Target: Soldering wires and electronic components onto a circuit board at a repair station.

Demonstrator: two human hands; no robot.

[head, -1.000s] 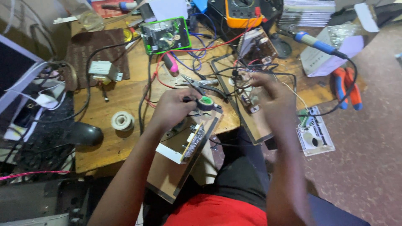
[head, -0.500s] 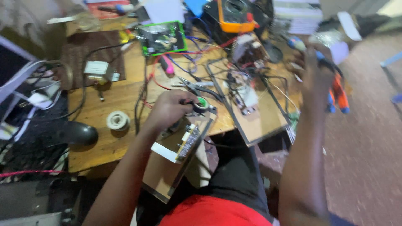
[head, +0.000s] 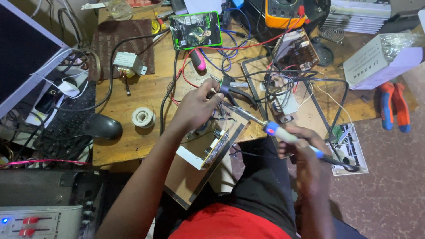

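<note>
Back from its reach, right hand grips soldering iron, tip angled toward left hand pinching black pliers.

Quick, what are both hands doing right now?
Left hand: closed, pinching something small over the circuit board; what exactly cannot be told.
Right hand: closed around the soldering iron.

A wooden bench carries everything. A solder reel and mouse lie left of the left hand's fingers; a multimeter sits beyond them.
</note>
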